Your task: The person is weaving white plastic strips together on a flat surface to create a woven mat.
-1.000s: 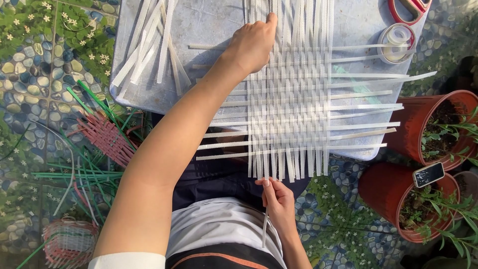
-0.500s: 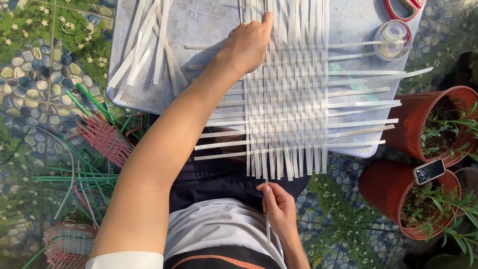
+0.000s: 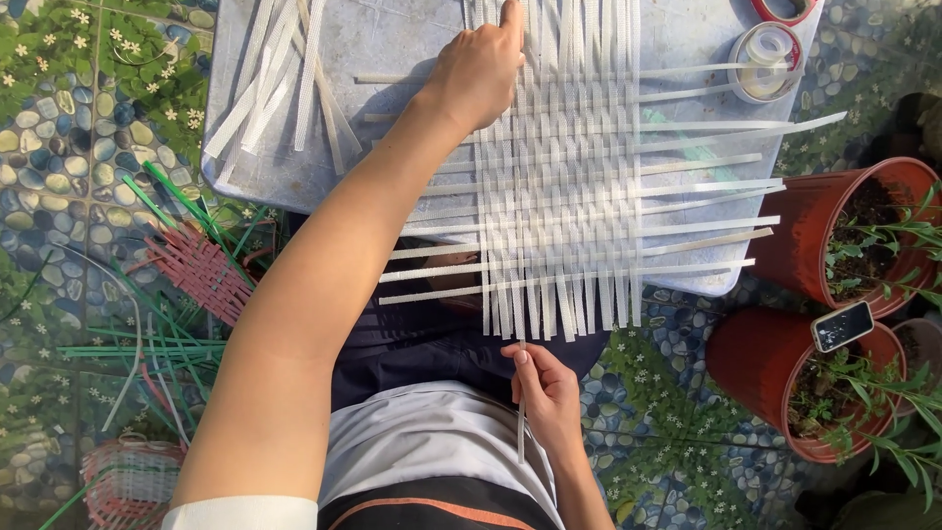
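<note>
Weaving surface: white strip mat (image 3: 579,196) on grey tray (image 3: 392,39).
Left hand (image 3: 481,74): fingers flat, pressing mat's far edge, gripping nothing.
Right hand (image 3: 545,393): pinching one loose white strip (image 3: 521,432).

Glossy white plastic strips (image 3: 579,196) on a matt grey plastic tabletop (image 3: 392,39).

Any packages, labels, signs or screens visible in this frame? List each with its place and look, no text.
Plant tag: stuck in the nearer red pot at the right, small dark rectangle with a pale rim, glare on its face.
Tape roll: far right corner of the grey board, round, clear and whitish; no label can be made out.
No packages, signs or screens.
</note>
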